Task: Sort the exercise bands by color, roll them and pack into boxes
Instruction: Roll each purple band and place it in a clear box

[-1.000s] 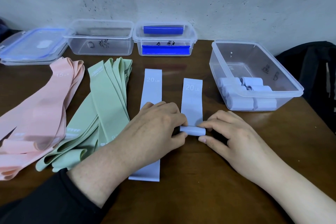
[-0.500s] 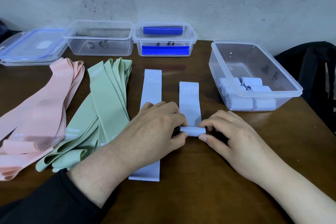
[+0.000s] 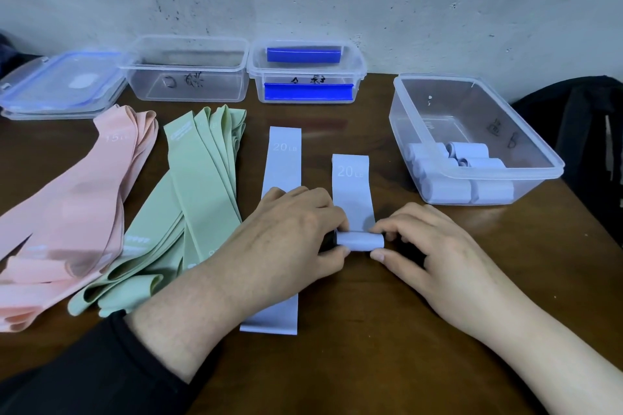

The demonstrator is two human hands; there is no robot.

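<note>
A lavender band (image 3: 352, 189) marked 20 LB lies on the table, its near end wound into a roll (image 3: 360, 241). My left hand (image 3: 290, 232) pinches the roll's left end and my right hand (image 3: 428, 246) pinches its right end. A second flat lavender band (image 3: 283, 162) lies to the left, partly under my left hand. Green bands (image 3: 199, 192) and pink bands (image 3: 67, 212) lie in piles further left. The clear box (image 3: 546, 162) at right holds several rolled lavender bands (image 3: 448, 190).
Two clear boxes stand at the back by the wall: an empty one (image 3: 188, 77) and one with blue clips (image 3: 306, 72). Lids (image 3: 57, 84) are stacked at back left. A black bag (image 3: 586, 131) sits beyond the table's right edge.
The roll has grown and the flat part of the band has shortened, its far end sliding toward my hands. Both hands stay in place on the roll.
</note>
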